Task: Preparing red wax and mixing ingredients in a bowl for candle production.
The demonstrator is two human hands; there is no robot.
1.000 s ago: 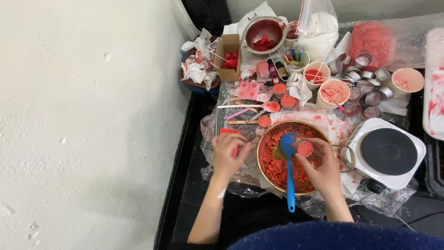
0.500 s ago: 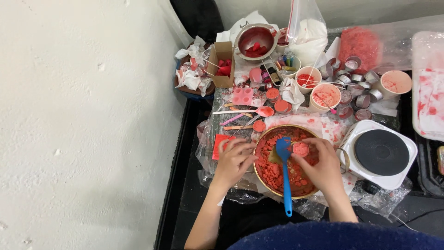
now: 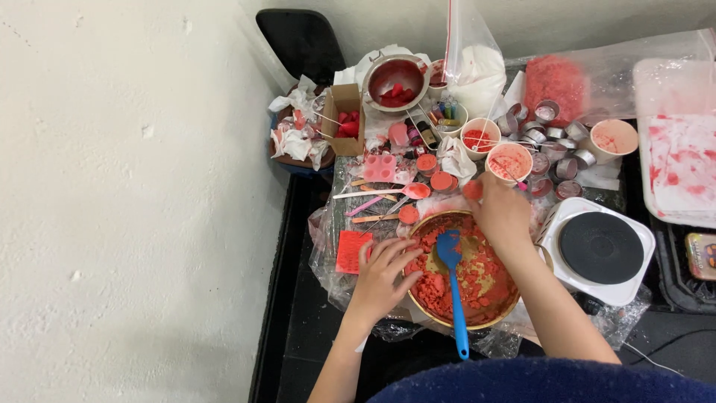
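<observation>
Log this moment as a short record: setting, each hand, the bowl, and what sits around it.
Setting: cluttered work surface beside a white wall
Left hand: rests on the rim of the round bowl
Right hand: raised over the bowl's far edge, holding a small red disc
Bowl: holds red crumbly chunks and a blue spatula
Nearby: white hot plate, pink mould, paper cups, small metal tins

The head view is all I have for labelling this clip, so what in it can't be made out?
- Right hand: its fingertips hold a small red piece; its shape is too small to tell.
- Bowl: the far rim is hidden under that hand.
- White tray: cut off by the right edge.
- Left hand: whether its fingertips touch the crumbs is unclear.
- Small tins: contents too small.
</observation>
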